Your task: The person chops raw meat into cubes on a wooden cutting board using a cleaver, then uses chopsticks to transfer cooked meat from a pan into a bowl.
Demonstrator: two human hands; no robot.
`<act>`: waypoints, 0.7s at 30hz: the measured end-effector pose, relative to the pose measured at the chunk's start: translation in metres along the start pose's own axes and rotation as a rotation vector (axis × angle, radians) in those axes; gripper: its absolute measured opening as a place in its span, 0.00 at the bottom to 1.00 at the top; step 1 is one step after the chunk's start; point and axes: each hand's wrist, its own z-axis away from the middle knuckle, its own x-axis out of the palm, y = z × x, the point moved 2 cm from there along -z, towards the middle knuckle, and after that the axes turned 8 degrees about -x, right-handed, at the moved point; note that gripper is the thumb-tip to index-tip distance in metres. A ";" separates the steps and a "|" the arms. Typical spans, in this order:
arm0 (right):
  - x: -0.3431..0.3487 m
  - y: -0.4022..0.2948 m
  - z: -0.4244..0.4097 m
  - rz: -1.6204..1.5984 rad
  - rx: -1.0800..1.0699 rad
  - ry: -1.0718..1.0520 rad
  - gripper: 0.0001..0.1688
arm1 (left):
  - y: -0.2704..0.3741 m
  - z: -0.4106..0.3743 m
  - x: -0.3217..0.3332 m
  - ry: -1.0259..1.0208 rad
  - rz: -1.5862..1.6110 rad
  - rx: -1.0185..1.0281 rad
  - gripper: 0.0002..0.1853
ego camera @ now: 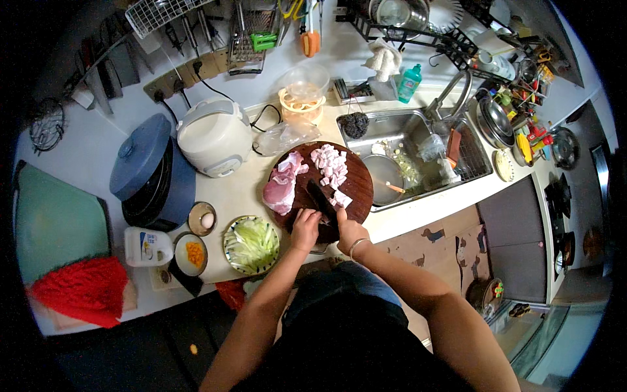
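A round dark wooden cutting board (359,181) lies on the counter in front of me. My right hand (349,231) grips a dark-bladed kitchen knife (321,198), its blade pointing away across the board. Close to the blade's left side, my left hand (306,226) has its fingers curled at a small piece of meat (324,220), mostly hidden by fingers and knife. Diced pale meat (329,164) is heaped at the board's far side, with a few more pieces (341,198) right of the blade. A larger raw pink slab of meat (280,191) rests on the left.
Left of the board stand a plate of shredded green vegetable (251,245), a bowl of chopped orange food (194,254), a bowl with an egg (207,220) and a white rice cooker (215,137). A steel sink (392,127) holding a pan (382,179) adjoins the board's right.
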 end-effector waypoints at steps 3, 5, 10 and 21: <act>-0.006 -0.004 -0.020 0.027 -0.036 0.052 0.33 | 0.001 -0.002 0.000 -0.067 -0.063 0.057 0.06; -0.014 -0.014 -0.035 0.017 -0.067 0.088 0.35 | 0.000 0.000 -0.002 -0.096 -0.092 0.047 0.08; -0.004 -0.001 -0.016 -0.048 -0.014 0.028 0.36 | -0.002 0.003 0.002 0.040 -0.101 -0.049 0.08; -0.023 -0.020 -0.038 -0.055 -0.039 0.075 0.28 | 0.000 0.001 0.002 0.118 -0.118 -0.157 0.08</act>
